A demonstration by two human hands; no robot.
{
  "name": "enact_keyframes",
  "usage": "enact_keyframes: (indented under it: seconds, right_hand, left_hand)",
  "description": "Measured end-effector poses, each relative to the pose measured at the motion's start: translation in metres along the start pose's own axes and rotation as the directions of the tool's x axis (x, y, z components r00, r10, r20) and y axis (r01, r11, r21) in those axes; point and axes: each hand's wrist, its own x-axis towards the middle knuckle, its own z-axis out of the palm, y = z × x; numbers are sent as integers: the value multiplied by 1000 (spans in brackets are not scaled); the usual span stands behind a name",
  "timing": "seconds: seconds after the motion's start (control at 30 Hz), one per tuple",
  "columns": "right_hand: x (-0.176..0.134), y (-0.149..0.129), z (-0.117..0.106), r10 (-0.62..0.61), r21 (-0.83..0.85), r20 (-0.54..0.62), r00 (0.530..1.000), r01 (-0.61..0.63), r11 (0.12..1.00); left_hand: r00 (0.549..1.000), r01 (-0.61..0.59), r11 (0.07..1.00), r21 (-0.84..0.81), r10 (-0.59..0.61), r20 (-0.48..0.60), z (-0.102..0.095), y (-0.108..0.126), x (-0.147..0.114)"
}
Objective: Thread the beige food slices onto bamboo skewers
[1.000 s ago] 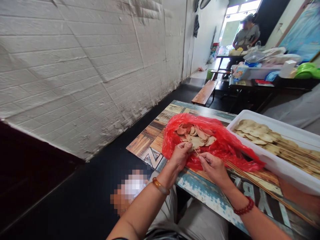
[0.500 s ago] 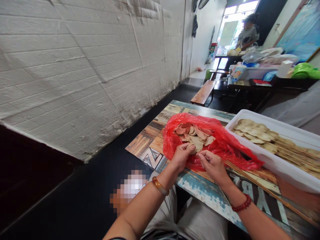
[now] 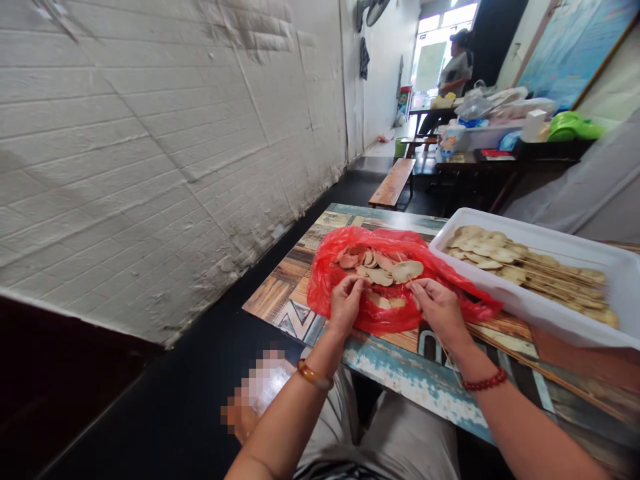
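An open red plastic bag [image 3: 325,277] lies on the table, with a heap of thin beige and pinkish slices [image 3: 367,259] inside. My right hand [image 3: 440,307] is closed on a thin wooden skewer [image 3: 451,363], whose lower end shows beneath the palm. One rounded beige slice [image 3: 407,271] sits at the skewer's tip, over the bag. On the left, my left hand [image 3: 346,303] reaches over the bag's near side. Its thumb and finger are pinched together at the slices' edge; whether a slice is between them is hidden.
A white tray [image 3: 530,320] at the right holds several skewered slices [image 3: 545,273]. Loose skewers [image 3: 545,380] lie along the patterned table [image 3: 273,287]. Beyond stand a wooden bench [image 3: 395,181], a cluttered dark table [image 3: 465,160] and a person [image 3: 456,70]. A white brick-patterned wall [image 3: 175,133] runs along the left.
My hands have moved apart. The left hand has left the slice at the skewer tip and shifted left to the heap; the right has raised the skewer with that slice. The view has turned slightly right.
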Motion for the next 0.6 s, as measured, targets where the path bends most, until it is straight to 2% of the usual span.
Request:
enact_keyframes:
  seconds: [0.07,0.17,0.27,0.33,0.37,0.47,0.53,0.6]
  right_hand:
    - [-1,-1,1,0,19,26,1000,0,1000]
    - [-1,-2,4,-7,32,48,999,5,999]
    - [-1,-3,5,-16,32,60,998,15,999]
    - [-2,-4,6,-24,29,66,998,22,999]
    - [-2,-5,6,-28,29,67,997,26,999]
    - [-2,-7,6,-38,30,68,997,36,999]
    - [-3,-9,5,-42,31,68,997,40,999]
    - [-3,-9,4,-43,32,66,997,41,999]
  left_hand:
    - [994,-106,964,242,100,38,-3,-1,3]
    - [949,-303,777,552,194,248,-8,2,6]
    - [880,-459,536,709,161,447,-10,6,7]
    - [863,-492,435,754,133,487,-10,8,7]
    - [864,-492,412,766,123,489,-10,9,7]
    - [884,-452,443,774,110,454,-8,9,8]
    - [902,-409,524,747,108,418,-7,9,10]
    - [921,-348,648,677,101,376,-7,9,12]
